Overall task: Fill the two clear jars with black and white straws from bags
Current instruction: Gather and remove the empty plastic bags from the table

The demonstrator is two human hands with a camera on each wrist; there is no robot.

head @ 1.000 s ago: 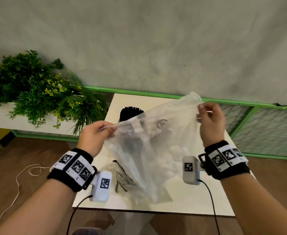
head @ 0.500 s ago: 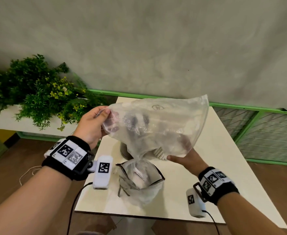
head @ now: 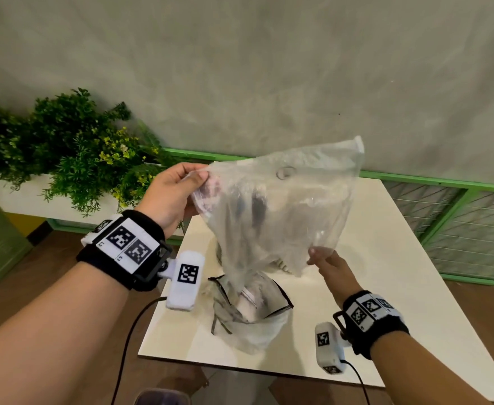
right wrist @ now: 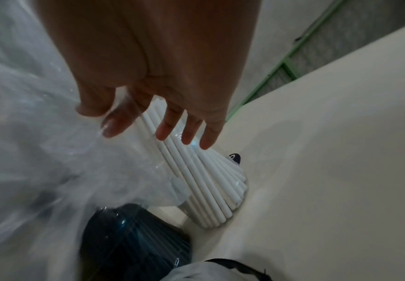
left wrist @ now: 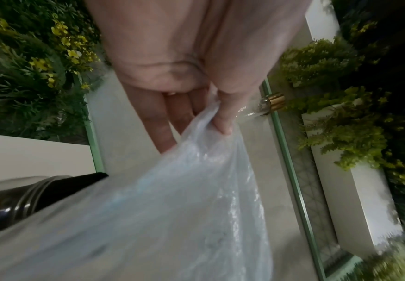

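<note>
My left hand (head: 200, 178) pinches the top left corner of a clear plastic bag (head: 281, 211) and holds it up over the table. In the left wrist view the thumb presses the film (left wrist: 172, 209) against the fingers (left wrist: 163, 133). My right hand (head: 317, 254) is at the bag's lower right edge; its thumb and index finger pinch the film (right wrist: 40, 133) while the other fingers stay stretched out. Just below it, white straws (right wrist: 203, 182) stand fanned out in a clear jar (right wrist: 244, 184). A jar of black straws (right wrist: 134, 237) stands beside it, partly behind the bag.
A second crumpled bag with a dark rim (head: 251, 314) lies near the front of the cream table (head: 386, 287). Green plants (head: 64, 159) fill a planter at the left. A green mesh railing (head: 444, 185) runs behind. A small glass piece with a gold cap (left wrist: 268, 104) lies near the far edge.
My right hand has let go of the bag's top edge and dropped to its lower edge. The left hand has raised its corner, so the bag now hangs tilted.
</note>
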